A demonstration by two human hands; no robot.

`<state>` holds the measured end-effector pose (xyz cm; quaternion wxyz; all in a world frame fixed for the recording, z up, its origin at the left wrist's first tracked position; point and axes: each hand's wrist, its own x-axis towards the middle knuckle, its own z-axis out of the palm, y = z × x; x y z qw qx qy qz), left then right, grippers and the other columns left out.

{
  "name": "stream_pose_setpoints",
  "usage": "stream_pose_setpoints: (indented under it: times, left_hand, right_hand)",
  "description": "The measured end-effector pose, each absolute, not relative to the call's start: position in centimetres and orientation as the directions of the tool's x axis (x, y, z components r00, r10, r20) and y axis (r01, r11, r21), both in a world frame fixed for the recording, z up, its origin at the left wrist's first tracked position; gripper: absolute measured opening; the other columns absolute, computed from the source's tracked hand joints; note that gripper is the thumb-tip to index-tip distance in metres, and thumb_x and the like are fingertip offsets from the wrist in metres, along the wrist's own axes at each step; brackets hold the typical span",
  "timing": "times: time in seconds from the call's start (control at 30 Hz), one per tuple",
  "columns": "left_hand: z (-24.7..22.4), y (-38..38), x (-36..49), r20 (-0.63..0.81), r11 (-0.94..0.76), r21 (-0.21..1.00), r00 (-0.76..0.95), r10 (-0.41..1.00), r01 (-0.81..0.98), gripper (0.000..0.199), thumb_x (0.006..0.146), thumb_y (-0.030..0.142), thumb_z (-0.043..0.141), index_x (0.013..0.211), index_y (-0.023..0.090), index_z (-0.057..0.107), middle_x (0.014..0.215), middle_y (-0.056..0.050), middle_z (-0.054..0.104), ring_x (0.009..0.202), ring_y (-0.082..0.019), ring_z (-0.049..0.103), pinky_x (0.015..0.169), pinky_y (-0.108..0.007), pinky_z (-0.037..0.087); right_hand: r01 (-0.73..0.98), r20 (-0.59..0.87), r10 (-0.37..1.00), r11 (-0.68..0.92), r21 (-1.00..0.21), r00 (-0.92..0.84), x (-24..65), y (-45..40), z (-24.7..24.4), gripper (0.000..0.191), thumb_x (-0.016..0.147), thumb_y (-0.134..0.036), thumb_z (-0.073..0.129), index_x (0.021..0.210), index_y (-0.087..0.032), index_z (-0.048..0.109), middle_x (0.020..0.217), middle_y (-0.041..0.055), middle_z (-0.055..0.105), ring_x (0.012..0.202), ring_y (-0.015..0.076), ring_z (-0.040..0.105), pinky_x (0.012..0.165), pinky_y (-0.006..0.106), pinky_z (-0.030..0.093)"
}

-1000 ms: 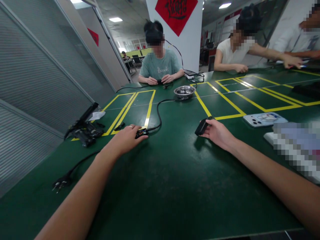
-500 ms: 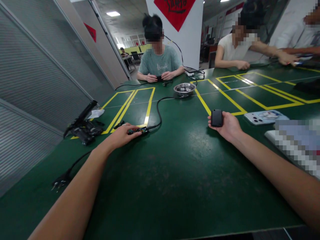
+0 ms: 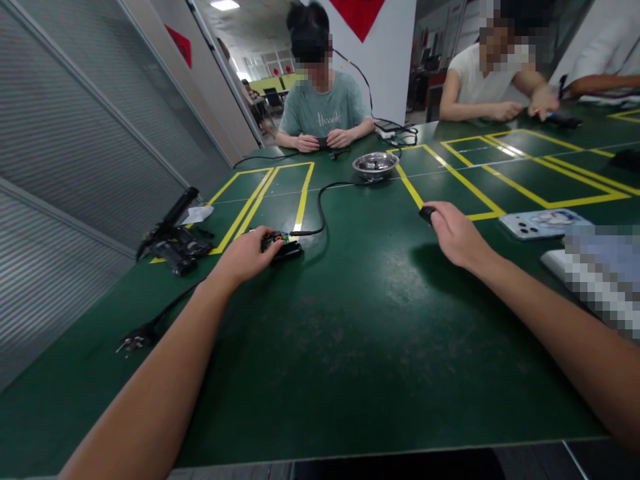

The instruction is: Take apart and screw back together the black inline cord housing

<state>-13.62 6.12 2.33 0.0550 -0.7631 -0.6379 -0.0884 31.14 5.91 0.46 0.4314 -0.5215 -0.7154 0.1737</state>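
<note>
My left hand [image 3: 250, 255] is closed around an opened black device [image 3: 286, 251], its thumb along the near side. Coloured wires and a bit of green circuit board show inside the casing. From its far end a black cable [image 3: 324, 207] curves away toward a metal bowl [image 3: 375, 165]. Raised over the table, my right hand [image 3: 457, 233] grips a small black casing piece [image 3: 427, 213] between thumb and fingers. Most of that piece is hidden by the hand. A power plug [image 3: 137, 340] on a black cord lies left of my left forearm.
Black parts [image 3: 177, 248] and a white scrap [image 3: 198, 214] lie at the table's left edge. A phone [image 3: 545, 223] and a blurred-out pale object [image 3: 600, 273] are at right. Yellow tape [image 3: 305, 193] marks the green table [image 3: 350, 373]. Other people sit across and at far right.
My right hand has turned from palm up to palm down with the black casing piece. The device in my left hand has tilted, showing more of its inside. The view has shifted slightly.
</note>
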Motion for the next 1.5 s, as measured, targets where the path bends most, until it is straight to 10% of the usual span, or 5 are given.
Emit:
stream_pose_setpoints:
  times: [0.1, 0.2, 0.9, 1.5]
  left_hand:
    - [2.3, 5.9, -13.3, 0.237, -0.165, 0.019, 0.155, 0.959, 0.986, 0.052, 0.091, 0.055, 0.038, 0.123, 0.015, 0.053, 0.109, -0.013, 0.066, 0.096, -0.028, 0.064, 0.084, -0.037, 0.048]
    - [2.5, 5.7, -13.0, 0.29, -0.135, 0.016, 0.125, 0.949, 0.991, 0.049, 0.093, 0.051, 0.037, 0.126, 0.016, 0.05, 0.116, -0.013, 0.064, 0.104, -0.029, 0.061, 0.089, -0.038, 0.046]
    - [1.9, 4.8, -10.8, 0.469, -0.031, 0.087, -0.013, 0.883, 0.996, 0.042, 0.097, 0.044, 0.034, 0.125, 0.016, 0.049, 0.118, -0.013, 0.062, 0.106, -0.029, 0.06, 0.085, -0.037, 0.046]
    - [0.1, 2.9, -4.4, 0.321, -0.376, 0.056, 0.34, 0.884, 0.925, 0.039, 0.096, 0.046, 0.043, 0.122, 0.018, 0.049, 0.109, -0.009, 0.064, 0.095, -0.024, 0.064, 0.078, -0.033, 0.048]
  right_hand:
    - [0.85, 0.354, 0.868, 0.452, -0.271, -0.349, 30.8, 6.0, -0.5, 0.043, 0.091, -0.037, 0.042, 0.125, -0.015, 0.057, 0.113, 0.0189, 0.057, 0.109, 0.036, 0.052, 0.096, 0.059, 0.039]
    - [0.879, 0.323, 0.86, 0.457, -0.14, -0.396, 29.9, 5.7, -1.0, 0.05, 0.09, -0.036, 0.045, 0.132, -0.011, 0.051, 0.121, 0.0228, 0.053, 0.114, 0.0405, 0.048, 0.094, 0.061, 0.039]
    - [0.601, 0.296, 0.593, 0.796, -0.074, -0.749, 3.0, 6.5, -0.3, 0.039, 0.098, -0.026, 0.033, 0.128, -0.012, 0.053, 0.132, 0.0147, 0.054, 0.12, 0.0279, 0.047, 0.099, 0.044, 0.038]
    - [0.666, 0.231, 0.653, 0.745, -0.024, -0.722, 23.8, -1.7, -0.4, 0.056, 0.084, -0.007, 0.042, 0.14, -0.009, 0.045, 0.141, 0.0164, 0.047, 0.127, 0.0297, 0.046, 0.106, 0.046, 0.041]
